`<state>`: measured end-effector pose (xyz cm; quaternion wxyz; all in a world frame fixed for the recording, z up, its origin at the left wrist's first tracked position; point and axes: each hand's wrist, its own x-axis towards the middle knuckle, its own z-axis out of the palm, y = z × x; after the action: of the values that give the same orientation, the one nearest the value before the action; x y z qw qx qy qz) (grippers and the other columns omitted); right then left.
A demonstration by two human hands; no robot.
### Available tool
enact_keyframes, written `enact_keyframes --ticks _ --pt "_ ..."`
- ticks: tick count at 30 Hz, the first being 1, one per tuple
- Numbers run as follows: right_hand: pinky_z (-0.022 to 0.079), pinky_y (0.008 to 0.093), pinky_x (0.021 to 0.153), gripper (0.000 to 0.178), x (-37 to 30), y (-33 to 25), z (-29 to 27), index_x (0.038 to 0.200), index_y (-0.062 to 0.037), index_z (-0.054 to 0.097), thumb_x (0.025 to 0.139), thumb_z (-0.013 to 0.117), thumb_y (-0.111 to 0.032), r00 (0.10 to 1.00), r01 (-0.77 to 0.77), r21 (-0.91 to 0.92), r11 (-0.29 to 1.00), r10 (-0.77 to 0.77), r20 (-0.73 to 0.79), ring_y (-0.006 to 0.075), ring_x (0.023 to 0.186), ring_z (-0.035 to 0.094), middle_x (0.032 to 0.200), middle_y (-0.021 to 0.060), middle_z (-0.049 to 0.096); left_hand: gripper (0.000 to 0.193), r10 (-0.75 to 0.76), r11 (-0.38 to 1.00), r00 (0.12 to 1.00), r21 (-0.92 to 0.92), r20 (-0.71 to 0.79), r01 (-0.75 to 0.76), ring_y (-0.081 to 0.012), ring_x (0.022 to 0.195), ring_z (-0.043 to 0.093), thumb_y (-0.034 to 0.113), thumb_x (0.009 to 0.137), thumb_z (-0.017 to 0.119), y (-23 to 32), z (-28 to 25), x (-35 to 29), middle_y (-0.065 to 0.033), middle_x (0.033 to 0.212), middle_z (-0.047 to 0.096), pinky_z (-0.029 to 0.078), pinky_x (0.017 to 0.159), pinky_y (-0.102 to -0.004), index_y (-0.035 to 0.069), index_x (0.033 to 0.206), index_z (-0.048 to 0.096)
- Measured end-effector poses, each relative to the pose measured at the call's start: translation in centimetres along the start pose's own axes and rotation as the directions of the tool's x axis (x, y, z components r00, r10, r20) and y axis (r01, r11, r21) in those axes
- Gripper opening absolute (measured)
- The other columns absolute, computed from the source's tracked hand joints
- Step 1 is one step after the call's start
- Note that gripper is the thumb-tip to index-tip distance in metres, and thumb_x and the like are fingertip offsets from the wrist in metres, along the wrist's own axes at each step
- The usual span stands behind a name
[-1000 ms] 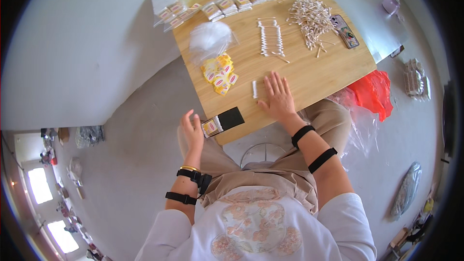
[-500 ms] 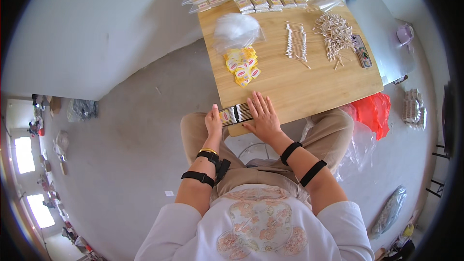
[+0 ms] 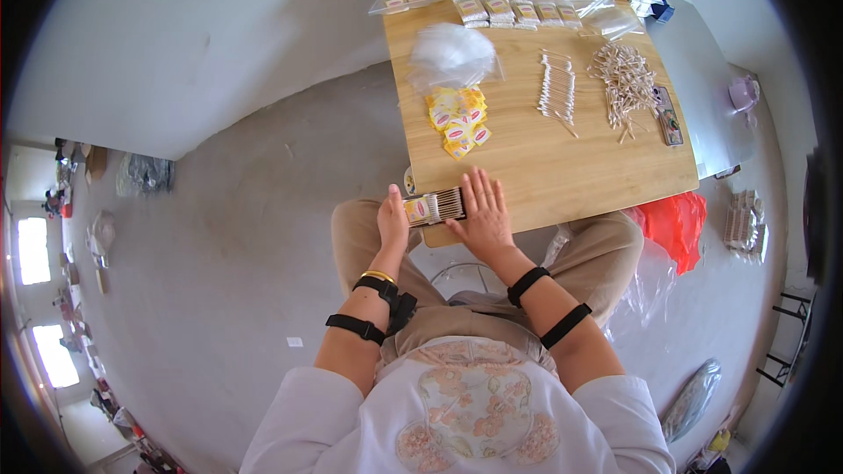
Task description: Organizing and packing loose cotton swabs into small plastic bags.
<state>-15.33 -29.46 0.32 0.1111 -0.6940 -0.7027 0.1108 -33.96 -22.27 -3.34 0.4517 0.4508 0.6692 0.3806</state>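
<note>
a flat black tray (image 3: 435, 223) lies at the near left corner of the worktop (image 3: 544, 177), its left end past the edge. swabs (image 3: 450, 203) lie in it side by side; toward the left shows a yellow-and-white card (image 3: 419, 210), white tips beside it.

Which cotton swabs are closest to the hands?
The bunch between the left hand and right hand, at the near edge of the table; the neat row and messy pile lie farther away.

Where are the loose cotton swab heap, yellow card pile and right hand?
Loose cotton swab heap (image 3: 624, 81): head view, middle of heap.
Yellow card pile (image 3: 458, 118): head view, middle of pile.
Right hand (image 3: 486, 220): head view, back of hand.
</note>
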Motion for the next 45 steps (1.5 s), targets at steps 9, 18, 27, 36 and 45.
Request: enact_keyframes --ticks 9,18,27,36,45 --pt "0.008 0.0472 0.125 0.093 0.0 1.0 -0.1 0.155 0.0015 0.024 0.092 0.051 -0.061 0.994 0.108 -0.118 0.987 -0.105 0.03 0.0302 0.154 0.011 0.165 0.0167 0.018 0.049 0.146 0.973 0.989 0.177 0.018 -0.147 -0.0159 0.063 0.049 0.04 0.103 0.053 -1.7 -0.6 0.7 -0.0093 0.069 0.058 0.044 0.062 -0.0341 -0.005 0.085 0.062" --pt "0.009 0.0494 0.124 0.105 0.6 -3.5 1.9 0.154 0.0082 0.021 0.085 0.062 -0.06 0.992 0.124 -0.016 0.992 -0.123 0.032 0.0353 0.153 0.012 0.164 0.0217 0.017 0.045 0.178 0.979 0.984 0.1 -0.006 -0.177 -0.0278 0.066 0.058 0.037 0.104 0.05 -1.5 0.0 0.5 -0.0189 0.074 0.063 0.047 0.065 -0.0404 -0.003 0.088 0.064" --pt "0.018 0.047 0.122 0.084 1.2 -0.6 0.4 0.149 0.0018 0.037 0.087 0.065 -0.047 0.991 0.135 0.145 0.98 -0.135 -0.008 0.0366 0.149 0.021 0.158 0.0204 0.029 0.047 0.027 0.989 0.997 0.14 0.078 -0.037 -0.018 0.078 0.058 0.04 0.104 0.048 -2.1 -2.6 2.1 -0.0091 0.083 0.064 0.047 0.073 -0.0358 -0.002 0.091 0.063" --pt "0.042 0.0475 0.097 0.043 3.7 17.4 -5.5 0.117 -0.0096 0.058 0.078 0.074 -0.017 0.774 -0.387 0.185 0.903 0.428 -0.467 0.0352 0.11 0.05 0.115 0.015 0.053 0.02 0.391 0.92 0.91 -0.043 0.141 -0.389 -0.0086 0.07 0.051 0.024 0.102 0.058 8.8 3.5 0.6 -0.0013 0.081 0.06 0.043 0.063 -0.0265 0.005 0.097 0.059" --pt "0.043 0.0448 0.089 0.014 6.3 22.5 -6.0 0.091 -0.0131 0.066 0.08 0.073 -0.015 0.766 -0.448 0.305 0.84 0.537 -0.354 0.0316 0.105 0.053 0.103 0.0077 0.058 0.011 0.472 0.852 0.619 -0.143 0.628 -0.504 -0.0149 0.069 0.061 0.016 0.099 0.059 11.8 14.4 -1.9 -0.0057 0.082 0.064 0.049 0.063 -0.0288 0.005 0.103 0.062"
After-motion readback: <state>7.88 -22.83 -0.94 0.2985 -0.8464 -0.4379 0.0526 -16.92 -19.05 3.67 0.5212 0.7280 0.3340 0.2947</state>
